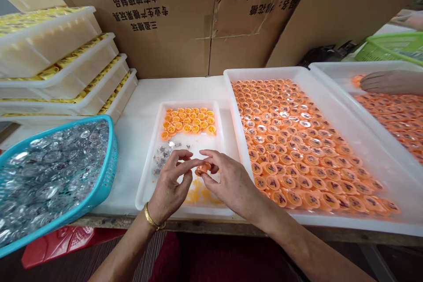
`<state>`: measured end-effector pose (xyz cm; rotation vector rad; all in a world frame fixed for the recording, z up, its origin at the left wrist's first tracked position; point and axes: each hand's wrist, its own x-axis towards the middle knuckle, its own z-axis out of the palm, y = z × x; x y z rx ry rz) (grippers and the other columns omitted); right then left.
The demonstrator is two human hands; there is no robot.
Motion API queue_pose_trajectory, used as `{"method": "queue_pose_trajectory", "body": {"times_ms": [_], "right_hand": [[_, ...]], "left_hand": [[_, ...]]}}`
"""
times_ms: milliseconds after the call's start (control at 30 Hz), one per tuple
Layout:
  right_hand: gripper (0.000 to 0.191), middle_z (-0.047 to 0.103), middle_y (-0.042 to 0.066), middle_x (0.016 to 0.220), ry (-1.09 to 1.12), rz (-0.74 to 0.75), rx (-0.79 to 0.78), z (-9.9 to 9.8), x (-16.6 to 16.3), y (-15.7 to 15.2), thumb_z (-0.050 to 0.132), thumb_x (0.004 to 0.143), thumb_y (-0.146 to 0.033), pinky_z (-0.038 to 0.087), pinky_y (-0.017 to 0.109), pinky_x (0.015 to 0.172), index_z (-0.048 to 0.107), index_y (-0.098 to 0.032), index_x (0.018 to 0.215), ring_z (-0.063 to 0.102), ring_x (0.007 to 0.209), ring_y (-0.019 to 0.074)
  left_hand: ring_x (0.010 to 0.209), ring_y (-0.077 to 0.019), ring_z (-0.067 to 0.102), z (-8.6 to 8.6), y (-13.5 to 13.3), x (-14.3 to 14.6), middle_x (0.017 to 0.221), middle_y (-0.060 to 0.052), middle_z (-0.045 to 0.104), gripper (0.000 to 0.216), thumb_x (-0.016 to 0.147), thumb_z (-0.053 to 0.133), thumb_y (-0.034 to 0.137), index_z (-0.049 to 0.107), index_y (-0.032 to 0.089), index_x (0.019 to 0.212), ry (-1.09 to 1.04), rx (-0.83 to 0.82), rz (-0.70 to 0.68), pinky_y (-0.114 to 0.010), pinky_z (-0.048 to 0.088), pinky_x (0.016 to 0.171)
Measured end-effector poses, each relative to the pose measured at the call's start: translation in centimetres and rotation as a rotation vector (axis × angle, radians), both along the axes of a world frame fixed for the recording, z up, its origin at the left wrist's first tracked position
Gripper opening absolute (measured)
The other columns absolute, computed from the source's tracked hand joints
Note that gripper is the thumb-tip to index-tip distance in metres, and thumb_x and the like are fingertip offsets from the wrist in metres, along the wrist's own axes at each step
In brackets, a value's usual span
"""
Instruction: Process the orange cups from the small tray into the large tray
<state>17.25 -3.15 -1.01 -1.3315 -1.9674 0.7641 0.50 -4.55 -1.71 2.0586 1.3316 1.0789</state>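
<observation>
My right hand (228,180) pinches a small orange cap (202,168) over the near part of a small white tray (148,172). My left hand (172,180) meets it from the left, fingertips pressed on the same cap; a gold bracelet sits on that wrist. At the far end of the small tray lie rows of orange cups with yellow centres (188,123). A few clear plastic pieces (163,154) lie just beyond my left fingers.
A large white tray (330,97) packed with orange caps stands to the right, and beyond it another tray (333,70) where another person's hand (386,82) rests. A blue basket (105,176) of clear pieces sits left. Stacked white trays (66,70) and cardboard boxes (172,17) stand behind.
</observation>
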Motion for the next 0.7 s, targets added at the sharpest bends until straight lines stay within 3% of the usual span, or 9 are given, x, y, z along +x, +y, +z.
{"method": "queue_pose_trajectory", "body": {"times_ms": [267,367,433,567,700], "right_hand": [[0.045,0.068,0.004,0.096,0.076,-0.039,0.029,0.2,0.1,0.0,0.057,0.077,-0.016,0.052,0.033,0.077,0.055,-0.024,0.121,0.063,0.076,0.0157],[0.041,0.065,0.001,0.087,0.145,-0.022,-0.1,0.5,1.0,0.4,0.055,0.079,-0.017,0.052,0.029,0.074,0.058,-0.024,0.119,0.061,0.074,0.0131],[0.034,0.063,0.0,0.082,0.25,-0.055,-0.213,0.8,3.1,1.2,0.057,0.08,-0.023,0.051,0.026,0.07,0.06,-0.022,0.114,0.06,0.072,0.0115],[0.036,0.062,0.002,0.087,0.396,-0.324,-0.249,1.5,10.5,3.3,0.063,0.077,-0.034,0.052,0.028,0.071,0.061,-0.017,0.109,0.061,0.075,0.0122],[0.032,0.063,0.004,0.085,0.164,-0.425,-0.328,0.6,16.0,4.0,0.062,0.075,-0.029,0.052,0.03,0.073,0.064,-0.014,0.103,0.062,0.078,0.0143]], "left_hand": [[0.089,-0.0181,0.06,-1.1,0.1,-1.3,0.097,-0.006,0.059,0.029,0.084,0.046,0.008,0.069,0.023,0.094,0.091,0.033,0.187,-0.033,0.049,0.078],[0.088,-0.0176,0.061,-0.9,0.0,-1.3,0.094,-0.006,0.061,0.028,0.085,0.045,0.011,0.068,0.023,0.094,0.057,0.031,0.182,-0.032,0.05,0.078],[0.089,-0.0181,0.061,-1.2,-0.3,-1.7,0.093,-0.005,0.062,0.024,0.086,0.047,0.015,0.068,0.024,0.093,0.046,0.007,0.168,-0.031,0.05,0.077],[0.097,-0.0212,0.061,-3.1,-0.7,-3.3,0.099,-0.004,0.064,0.018,0.085,0.053,0.027,0.068,0.026,0.094,0.042,-0.082,0.173,-0.03,0.05,0.077],[0.097,-0.0224,0.06,-4.3,-0.7,-3.8,0.101,-0.004,0.064,0.019,0.085,0.052,0.034,0.067,0.026,0.092,0.016,-0.161,0.185,-0.03,0.05,0.077]]}}
